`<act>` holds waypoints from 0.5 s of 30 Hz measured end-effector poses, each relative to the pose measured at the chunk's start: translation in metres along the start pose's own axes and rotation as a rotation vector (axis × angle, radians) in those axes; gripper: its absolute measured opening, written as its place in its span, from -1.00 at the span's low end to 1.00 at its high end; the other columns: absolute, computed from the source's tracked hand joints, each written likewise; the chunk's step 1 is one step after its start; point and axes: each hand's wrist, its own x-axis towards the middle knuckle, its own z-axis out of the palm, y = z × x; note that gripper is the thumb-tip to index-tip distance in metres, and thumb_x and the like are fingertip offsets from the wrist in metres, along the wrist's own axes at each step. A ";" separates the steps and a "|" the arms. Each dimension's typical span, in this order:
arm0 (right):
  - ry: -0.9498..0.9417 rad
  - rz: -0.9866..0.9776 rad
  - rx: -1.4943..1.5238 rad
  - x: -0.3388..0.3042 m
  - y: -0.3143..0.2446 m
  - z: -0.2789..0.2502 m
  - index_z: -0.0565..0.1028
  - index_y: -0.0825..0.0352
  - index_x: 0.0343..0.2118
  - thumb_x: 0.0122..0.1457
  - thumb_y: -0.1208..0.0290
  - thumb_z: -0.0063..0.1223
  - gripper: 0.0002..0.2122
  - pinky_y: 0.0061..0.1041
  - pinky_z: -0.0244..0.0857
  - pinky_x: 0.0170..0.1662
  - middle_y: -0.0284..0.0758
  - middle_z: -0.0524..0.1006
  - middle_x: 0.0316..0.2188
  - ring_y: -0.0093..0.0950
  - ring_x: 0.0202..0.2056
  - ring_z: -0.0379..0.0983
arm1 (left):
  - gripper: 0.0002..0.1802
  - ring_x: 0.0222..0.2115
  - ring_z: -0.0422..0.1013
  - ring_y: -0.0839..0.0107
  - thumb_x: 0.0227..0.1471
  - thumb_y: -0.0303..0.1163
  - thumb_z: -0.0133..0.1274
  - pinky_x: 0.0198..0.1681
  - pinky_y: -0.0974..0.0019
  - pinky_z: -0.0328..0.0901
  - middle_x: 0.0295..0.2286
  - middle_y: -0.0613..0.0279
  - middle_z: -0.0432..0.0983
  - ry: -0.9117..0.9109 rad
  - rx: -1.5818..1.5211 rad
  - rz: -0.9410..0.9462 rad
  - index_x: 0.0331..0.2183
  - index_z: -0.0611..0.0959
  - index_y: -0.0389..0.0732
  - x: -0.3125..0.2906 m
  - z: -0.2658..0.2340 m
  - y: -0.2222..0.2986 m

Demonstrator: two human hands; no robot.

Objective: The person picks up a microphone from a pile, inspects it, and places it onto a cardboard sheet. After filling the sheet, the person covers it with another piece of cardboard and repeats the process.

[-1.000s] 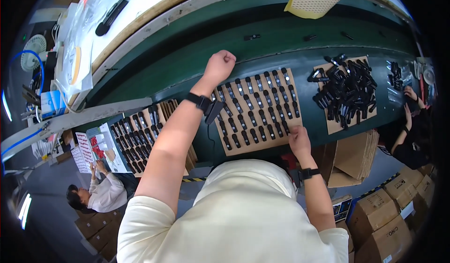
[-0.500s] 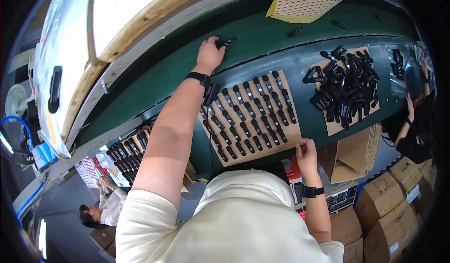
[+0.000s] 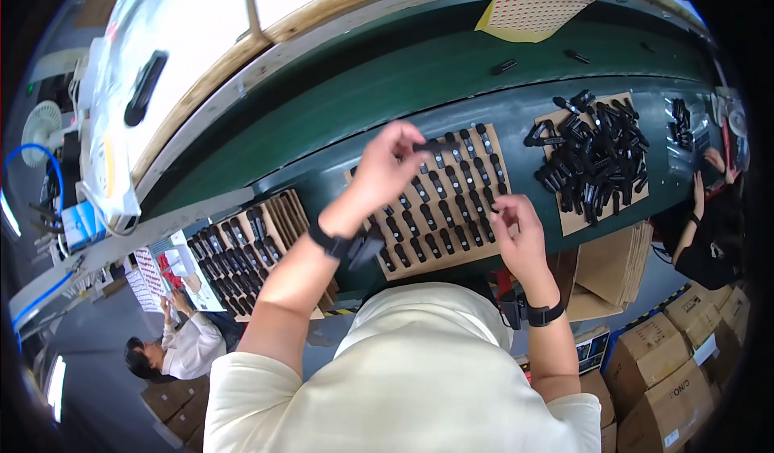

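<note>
One black device (image 3: 439, 147) in left grip (image 3: 391, 162), right grip (image 3: 522, 231) unclasped, four device rows (image 3: 437, 182) on one cardboard sheet (image 3: 482, 251)

Held microphone (image 3: 442, 146): slim, black, nearly level in the left grip (image 3: 389, 165), just above the frame's centre.
Laid-out microphones (image 3: 446, 214): black, round-headed, pale panels mid-body; lying side by side in slanting rows, heads toward the frame's top.
Rows' place: brown cardboard sheet (image 3: 451, 262), around the frame's centre.
</note>
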 end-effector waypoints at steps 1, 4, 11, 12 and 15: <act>-0.005 -0.013 0.001 0.004 -0.015 0.001 0.43 0.39 -0.17 0.12 0.63 0.05 -0.80 -0.64 0.27 -0.28 -0.36 0.43 -0.36 -0.62 -0.44 0.33 | -0.73 -0.40 0.43 0.48 -0.10 -0.60 0.20 -0.27 0.40 0.36 -0.40 0.27 0.49 -0.008 0.012 0.038 -0.29 0.51 -0.23 -0.020 -0.001 0.014; -0.131 0.037 0.390 0.006 -0.052 0.003 0.46 0.41 -0.14 0.10 0.62 0.11 -0.76 -0.61 0.27 -0.21 -0.32 0.47 -0.30 -0.58 -0.37 0.36 | -0.68 -0.36 0.45 0.38 -0.15 -0.61 0.22 -0.21 0.34 0.36 -0.35 0.22 0.50 -0.068 0.112 0.198 -0.28 0.51 -0.22 -0.067 -0.007 0.048; -0.260 -0.214 0.368 -0.024 -0.083 -0.004 0.49 0.43 -0.17 0.02 0.60 0.21 -0.73 -0.53 0.29 -0.16 -0.26 0.50 -0.26 -0.46 -0.28 0.42 | -0.67 -0.32 0.44 0.34 -0.18 -0.62 0.24 -0.20 0.30 0.33 -0.32 0.18 0.51 -0.001 0.001 0.303 -0.29 0.53 -0.22 -0.132 -0.006 0.083; -0.245 -0.290 0.324 -0.029 -0.087 -0.006 0.50 0.42 -0.18 0.01 0.60 0.22 -0.73 -0.52 0.29 -0.17 -0.25 0.50 -0.27 -0.44 -0.28 0.43 | -0.67 -0.33 0.44 0.32 -0.19 -0.61 0.25 -0.21 0.30 0.33 -0.33 0.18 0.52 0.013 -0.006 0.276 -0.29 0.54 -0.22 -0.138 -0.005 0.088; -0.228 -0.364 0.273 -0.042 -0.099 -0.010 0.50 0.42 -0.20 -0.01 0.59 0.23 -0.73 -0.51 0.30 -0.17 -0.23 0.51 -0.29 -0.40 -0.28 0.43 | -0.67 -0.39 0.44 0.30 -0.20 -0.59 0.26 -0.29 0.28 0.33 -0.37 0.19 0.51 -0.008 0.065 0.377 -0.29 0.56 -0.22 -0.149 -0.007 0.100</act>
